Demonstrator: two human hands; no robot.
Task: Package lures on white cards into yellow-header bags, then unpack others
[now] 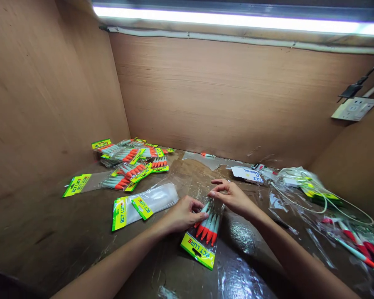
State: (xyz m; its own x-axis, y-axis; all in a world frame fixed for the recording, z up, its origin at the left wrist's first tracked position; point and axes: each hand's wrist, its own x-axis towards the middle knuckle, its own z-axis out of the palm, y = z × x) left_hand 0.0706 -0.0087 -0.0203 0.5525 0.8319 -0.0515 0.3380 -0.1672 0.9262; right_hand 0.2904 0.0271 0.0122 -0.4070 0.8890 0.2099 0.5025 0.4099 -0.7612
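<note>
Low in the middle of the table lies a clear plastic packet with a yellow and green BCT LURE header card (198, 251), turned toward me. Several slim white and orange-red fishing lures (211, 227) lie side by side in it. My left hand (188, 214) is closed at the packet's left side, thumb and fingers pinching one fishing lure (202, 212). Just above the far end of the packet, my right hand (232, 196) has its thumb and fingertips drawn together. Whatever they grip, if anything, is too small to tell.
Filled lure packets (132, 168) are heaped at the back left. Flat bags (162, 197) with yellow header cards lie left of my left hand. On the right are a white labelled box (247, 174), a plastic bag with a cord (294, 178) and loose lures (358, 241).
</note>
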